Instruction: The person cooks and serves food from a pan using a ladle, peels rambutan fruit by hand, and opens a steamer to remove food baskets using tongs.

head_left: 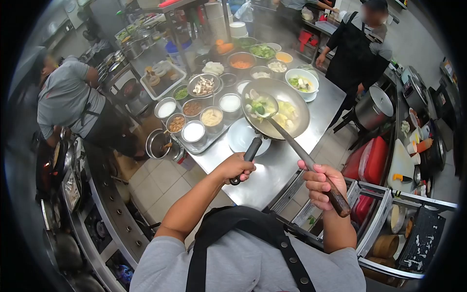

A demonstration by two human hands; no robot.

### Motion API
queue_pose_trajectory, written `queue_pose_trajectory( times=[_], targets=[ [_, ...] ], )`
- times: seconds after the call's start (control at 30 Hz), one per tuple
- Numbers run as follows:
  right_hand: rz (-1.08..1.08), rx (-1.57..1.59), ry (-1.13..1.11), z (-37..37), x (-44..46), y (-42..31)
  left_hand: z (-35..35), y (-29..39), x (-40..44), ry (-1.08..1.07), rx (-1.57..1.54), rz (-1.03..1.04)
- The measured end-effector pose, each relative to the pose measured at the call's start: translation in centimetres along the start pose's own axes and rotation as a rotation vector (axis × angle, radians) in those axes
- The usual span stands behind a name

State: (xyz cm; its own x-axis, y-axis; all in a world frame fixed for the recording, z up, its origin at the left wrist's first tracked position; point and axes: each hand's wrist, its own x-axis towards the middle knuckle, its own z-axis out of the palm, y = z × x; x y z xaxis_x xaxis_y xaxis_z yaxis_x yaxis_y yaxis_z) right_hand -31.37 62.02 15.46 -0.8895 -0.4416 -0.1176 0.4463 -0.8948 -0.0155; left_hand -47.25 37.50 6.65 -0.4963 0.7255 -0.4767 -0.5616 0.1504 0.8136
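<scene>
My left hand (235, 168) is wrapped round the black handle of a wok (302, 104), which is held over the steel table. In my right hand (325, 187) is the wooden handle of a long ladle (292, 141). The ladle's bowl sits inside the wok and holds green and pale vegetables, with more pale pieces in broth beside it. Partly under the wok is an empty white plate (238, 138). Just beyond the wok's right rim stands a white bowl (309, 78) of vegetables in broth.
Metal bowls of sliced mushrooms (204, 86), carrot (241, 63) and white powders stand on the table (262, 187). One person (73, 97) is at the left by the stoves, another (357, 48) at the back right. A steel pot (377, 104) stands at right.
</scene>
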Motion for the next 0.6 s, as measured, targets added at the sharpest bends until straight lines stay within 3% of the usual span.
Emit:
queue_pose_trajectory(
  times=[0.6],
  targets=[
    [-0.17, -0.188, -0.038, 2.1, 2.1, -13.4, 0.8, 3.0, 4.5, 0.045, -0.143, 0.021]
  ],
)
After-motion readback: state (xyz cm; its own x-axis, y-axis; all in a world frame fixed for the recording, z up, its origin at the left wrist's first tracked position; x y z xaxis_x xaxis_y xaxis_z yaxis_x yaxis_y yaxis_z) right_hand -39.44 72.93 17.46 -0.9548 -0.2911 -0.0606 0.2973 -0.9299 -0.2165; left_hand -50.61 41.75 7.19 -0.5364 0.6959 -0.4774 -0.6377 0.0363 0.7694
